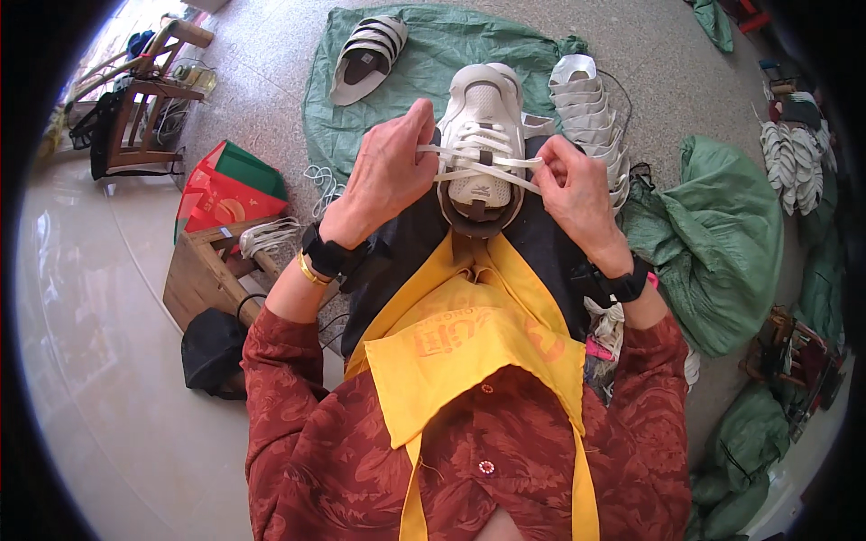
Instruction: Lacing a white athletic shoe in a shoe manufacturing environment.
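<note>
White sneaker [481, 101] is the landmark: in the lap between the knees, toe pointing away from the person. White lace [488, 169] stretched and crossed over the sneaker's tongue. Left hand [388, 171] just left of the sneaker, grip pinched closed, thumb and fingertips on one lace part. Right hand [579, 194] just right of it, grip likewise pinched, on the lace's other side. Yellow apron [465, 311] on the near side of the sneaker. Beyond it, green sheet [442, 34] on the floor, carrying a strappy pale shoe [370, 59] to the sneaker's far left. Row of white shoe parts [582, 101] right of the sneaker; green sack [722, 248] farther right. Wooden stool [200, 278] and red-green bag [221, 200] well left of the sneaker.
</note>
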### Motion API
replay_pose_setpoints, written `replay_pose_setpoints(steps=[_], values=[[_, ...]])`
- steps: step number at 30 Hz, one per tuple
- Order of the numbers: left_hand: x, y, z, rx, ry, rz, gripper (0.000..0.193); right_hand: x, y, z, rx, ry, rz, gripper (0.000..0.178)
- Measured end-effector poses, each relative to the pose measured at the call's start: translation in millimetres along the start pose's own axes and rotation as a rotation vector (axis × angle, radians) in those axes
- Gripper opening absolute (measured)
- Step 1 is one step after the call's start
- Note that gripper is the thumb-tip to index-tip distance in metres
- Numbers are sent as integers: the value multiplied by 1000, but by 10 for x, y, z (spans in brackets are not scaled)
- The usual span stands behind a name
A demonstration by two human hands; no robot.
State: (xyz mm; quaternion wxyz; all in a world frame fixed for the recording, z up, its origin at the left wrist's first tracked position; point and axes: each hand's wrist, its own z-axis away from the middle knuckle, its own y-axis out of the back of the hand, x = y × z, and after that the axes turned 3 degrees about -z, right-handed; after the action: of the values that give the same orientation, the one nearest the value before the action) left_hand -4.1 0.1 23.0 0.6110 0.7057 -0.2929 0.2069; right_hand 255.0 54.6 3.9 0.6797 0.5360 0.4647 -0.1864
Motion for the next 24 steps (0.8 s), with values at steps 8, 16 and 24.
replay_pose_setpoints(steps=[8,16,24], values=[[82,-89,246,216,84,234,32,-73,50,111,22,-49,19,17],[-10,-35,549,67,-142,57,24,-100,190,367,-94,71,81,23],[-48,124,388,75,-183,-31,11,-140,294,324,-26,222,202,19]])
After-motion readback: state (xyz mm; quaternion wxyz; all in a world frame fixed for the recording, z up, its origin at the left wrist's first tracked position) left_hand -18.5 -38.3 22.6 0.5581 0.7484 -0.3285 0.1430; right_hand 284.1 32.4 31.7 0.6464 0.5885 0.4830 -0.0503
